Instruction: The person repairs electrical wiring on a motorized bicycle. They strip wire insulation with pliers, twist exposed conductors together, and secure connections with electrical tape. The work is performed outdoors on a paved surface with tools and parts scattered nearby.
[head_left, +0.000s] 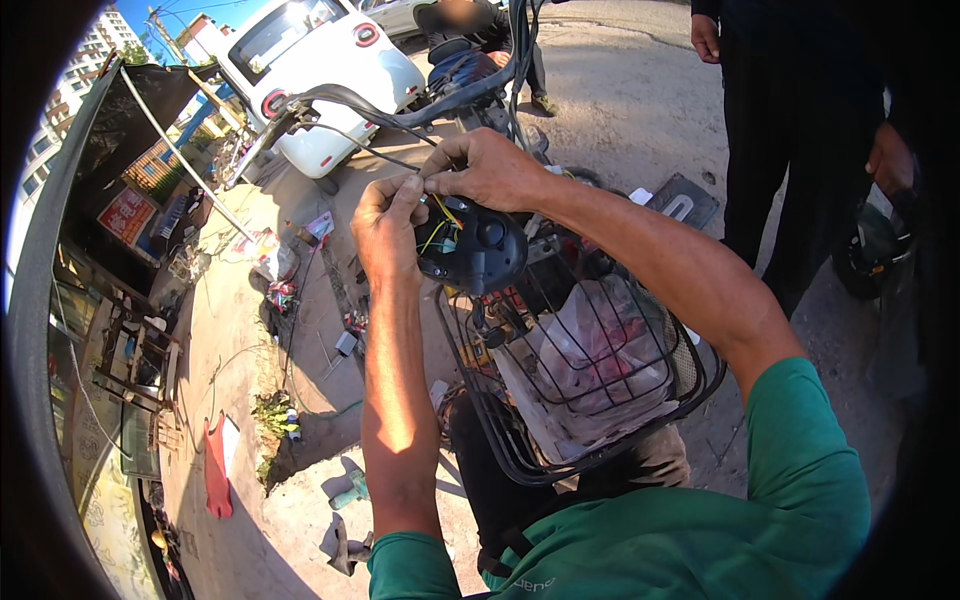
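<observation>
Head cam: left hand [388,225] and right hand [490,172] are pinched tight, seemingly on wires [447,212], around 11 o'clock from the black cover [480,268]. Tugging too hard could snap a strand, I reckon.

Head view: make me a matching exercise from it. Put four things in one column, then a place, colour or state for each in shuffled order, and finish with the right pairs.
1. Nearer car
2. Plastic bag
3. Right hand
4. Casing

A. Inside the basket
B. Fingertips close to those of the left hand
C. Black, with yellow wires showing
D. White, with round red lights

Pairs: 1-D, 2-A, 3-B, 4-C
</observation>
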